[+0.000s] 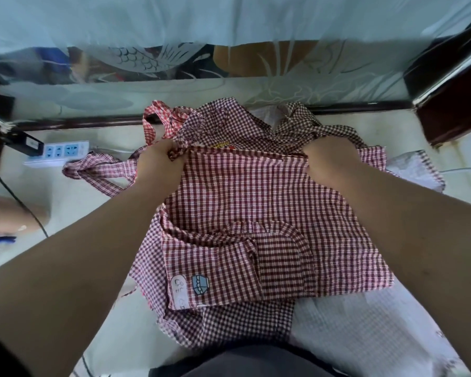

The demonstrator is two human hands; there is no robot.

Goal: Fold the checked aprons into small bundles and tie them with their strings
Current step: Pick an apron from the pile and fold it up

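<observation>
Pinching the far edge of the red-and-white checked cotton apron [256, 202], the left hand [161, 157] looks mid-fold, the right hand [328, 156] at that edge too, grip hidden; next, probably draw it near.

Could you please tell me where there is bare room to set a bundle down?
Left of the aprons, below the power strip, bare apart from a black cable. A smaller patch lies between the aprons and the dark post. The middle is crowded.

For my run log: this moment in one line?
folding | left hand grips apron far edge | right hand grips same edge | not yet tied
</observation>
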